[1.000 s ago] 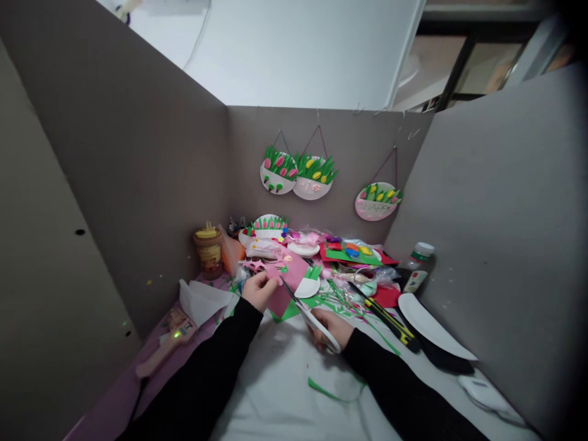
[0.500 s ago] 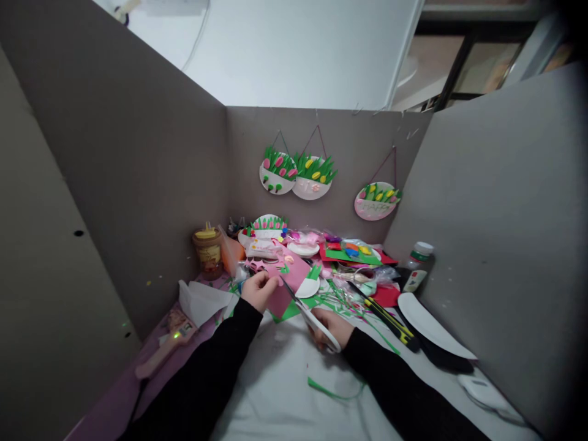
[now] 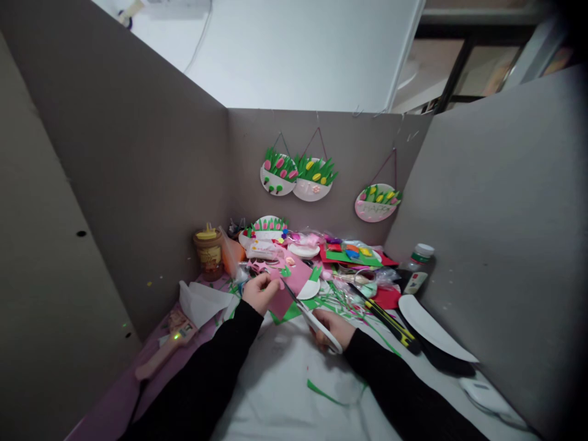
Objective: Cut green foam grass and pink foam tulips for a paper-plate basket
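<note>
My left hand (image 3: pixel 260 292) pinches the edge of a pink foam sheet (image 3: pixel 290 283) above the table. My right hand (image 3: pixel 334 329) grips white-handled scissors (image 3: pixel 310 319), whose blades point up and left into the pink sheet beside my left fingers. Both arms wear black sleeves. Green foam scraps (image 3: pixel 331 299) lie under and around the sheet.
Grey partition walls enclose the table on three sides; paper-plate flower crafts (image 3: pixel 298 174) hang on the back wall. A glue gun (image 3: pixel 166 350) lies left, a jar (image 3: pixel 208 253) behind it. A yellow-black cutter (image 3: pixel 390 321), white plates (image 3: pixel 432 329) and a bottle (image 3: pixel 417 267) sit right. A green strip (image 3: pixel 327 393) lies near.
Hardly anything differs: my left fingers have shifted slightly on the pink sheet, and the view has dipped a little. The scissors stay in the same place.
</note>
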A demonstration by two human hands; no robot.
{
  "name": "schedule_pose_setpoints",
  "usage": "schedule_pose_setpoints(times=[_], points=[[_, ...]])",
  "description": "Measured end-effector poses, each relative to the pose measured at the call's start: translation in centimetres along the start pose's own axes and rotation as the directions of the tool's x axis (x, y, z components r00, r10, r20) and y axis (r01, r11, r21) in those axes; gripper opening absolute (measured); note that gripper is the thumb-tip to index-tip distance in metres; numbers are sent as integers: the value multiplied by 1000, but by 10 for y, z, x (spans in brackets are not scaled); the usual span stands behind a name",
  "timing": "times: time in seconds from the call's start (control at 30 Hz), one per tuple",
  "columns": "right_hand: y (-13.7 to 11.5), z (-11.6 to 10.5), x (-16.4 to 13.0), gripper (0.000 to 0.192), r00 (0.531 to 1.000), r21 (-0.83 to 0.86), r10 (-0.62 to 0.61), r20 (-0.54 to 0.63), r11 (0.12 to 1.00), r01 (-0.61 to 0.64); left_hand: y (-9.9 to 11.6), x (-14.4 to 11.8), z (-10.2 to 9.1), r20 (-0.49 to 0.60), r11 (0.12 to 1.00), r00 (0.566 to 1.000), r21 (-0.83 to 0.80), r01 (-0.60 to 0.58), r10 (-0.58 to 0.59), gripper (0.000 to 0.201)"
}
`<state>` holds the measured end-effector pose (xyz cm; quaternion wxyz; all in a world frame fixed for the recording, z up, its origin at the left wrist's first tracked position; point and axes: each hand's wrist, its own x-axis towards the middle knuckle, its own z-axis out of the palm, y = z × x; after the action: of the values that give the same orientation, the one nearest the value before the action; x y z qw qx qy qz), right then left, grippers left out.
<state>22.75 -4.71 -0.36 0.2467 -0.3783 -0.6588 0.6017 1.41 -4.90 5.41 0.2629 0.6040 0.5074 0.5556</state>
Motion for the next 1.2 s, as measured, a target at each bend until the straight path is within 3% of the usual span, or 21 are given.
schedule_pose_setpoints(times=[1.07, 1.2], points=[[6, -4, 2, 22, 999, 61, 19, 27, 998, -21, 7, -1, 1, 104, 996, 994, -75, 38, -30, 24], [5, -4, 2, 20, 1000, 36, 13, 11, 999, -13, 8, -1, 0, 75, 998, 997, -58, 38, -33, 23]])
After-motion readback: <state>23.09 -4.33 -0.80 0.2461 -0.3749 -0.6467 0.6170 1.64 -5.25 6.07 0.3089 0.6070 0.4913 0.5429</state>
